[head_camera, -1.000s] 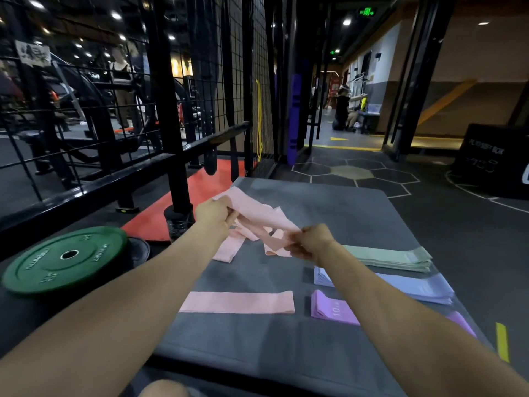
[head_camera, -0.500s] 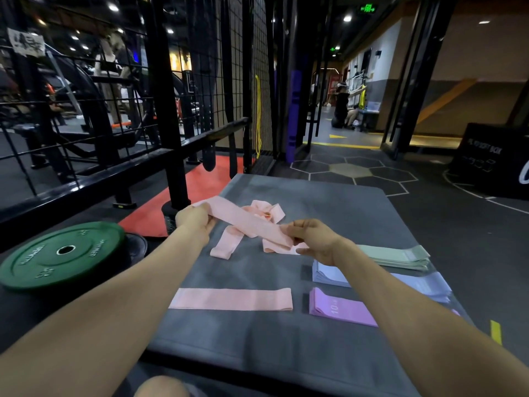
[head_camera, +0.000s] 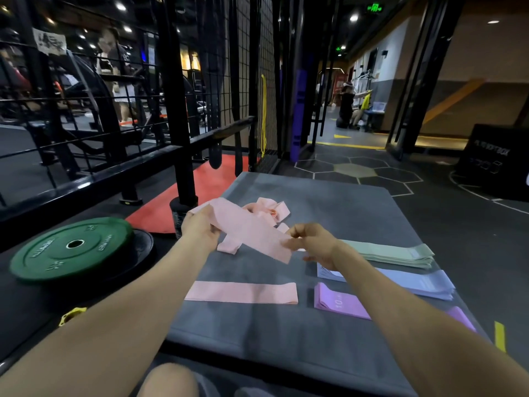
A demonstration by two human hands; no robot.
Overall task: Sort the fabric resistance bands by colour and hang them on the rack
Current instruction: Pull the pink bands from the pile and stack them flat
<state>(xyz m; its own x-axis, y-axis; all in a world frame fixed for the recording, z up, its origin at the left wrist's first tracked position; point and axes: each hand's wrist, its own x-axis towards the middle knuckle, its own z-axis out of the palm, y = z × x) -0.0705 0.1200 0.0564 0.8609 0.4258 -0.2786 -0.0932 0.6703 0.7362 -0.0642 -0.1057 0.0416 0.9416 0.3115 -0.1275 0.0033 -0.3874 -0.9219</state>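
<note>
Both hands hold one pink band (head_camera: pixel 246 231) above the grey mat (head_camera: pixel 343 207). The left hand (head_camera: pixel 200 229) grips its far-left end with curled fingers, and the right hand (head_camera: pixel 312 244) pinches its near-right end between thumb and fingertips. The band is stretched flat between them, its long axis running from upper left down to lower right, the lower corner hanging just past the right hand's fingers.

Behind it a tangle of more pink bands (head_camera: pixel 267 210) lies on the mat; how many there are cannot be told, since the held band covers part of the heap. A loop (head_camera: pixel 227 247) droops out from under the held band toward the near side. Nearer the person, a single pink band (head_camera: pixel 242 292) lies flat, its long axis running left to right.

On the right side of the mat sit three stacks, each lying crosswise: green bands (head_camera: pixel 400 253) farthest, blue bands (head_camera: pixel 423 285) in the middle, purple bands (head_camera: pixel 337 302) nearest. The right forearm crosses the blue and purple stacks and hides much of them. White print on the purple band is too small to read fully.

Left of the mat a green weight plate (head_camera: pixel 71 247) lies flat beside the black rack (head_camera: pixel 171 110).
</note>
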